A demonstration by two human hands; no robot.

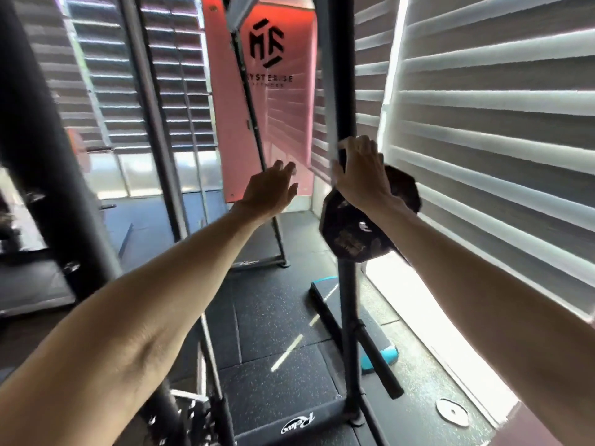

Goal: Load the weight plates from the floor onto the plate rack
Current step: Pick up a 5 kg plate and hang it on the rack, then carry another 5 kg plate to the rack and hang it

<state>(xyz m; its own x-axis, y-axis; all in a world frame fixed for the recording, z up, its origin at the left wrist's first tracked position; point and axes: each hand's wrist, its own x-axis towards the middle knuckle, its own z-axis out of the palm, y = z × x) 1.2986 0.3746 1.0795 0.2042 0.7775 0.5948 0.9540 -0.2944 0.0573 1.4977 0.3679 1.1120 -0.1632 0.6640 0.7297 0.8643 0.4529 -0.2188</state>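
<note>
White slatted blinds (pixel 483 123) and a pink banner (pixel 277 91) back the scene. Our right hand (pixel 360 175) has its fingers (pixel 346 148) curled over the top of a dark weight plate (pixel 357 230), which seems to hang against the rack upright (pixel 346 300). Our left hand (pixel 270 191) hovers beside it, fingers spread and empty. Another small plate (pixel 452 412) lies on the floor (pixel 273 317).

Legible text, head view
I read "YSTERISE" under a logo on the red banner (pixel 257 91); "Relax", inverted, on the rack base (pixel 299 424).
</note>
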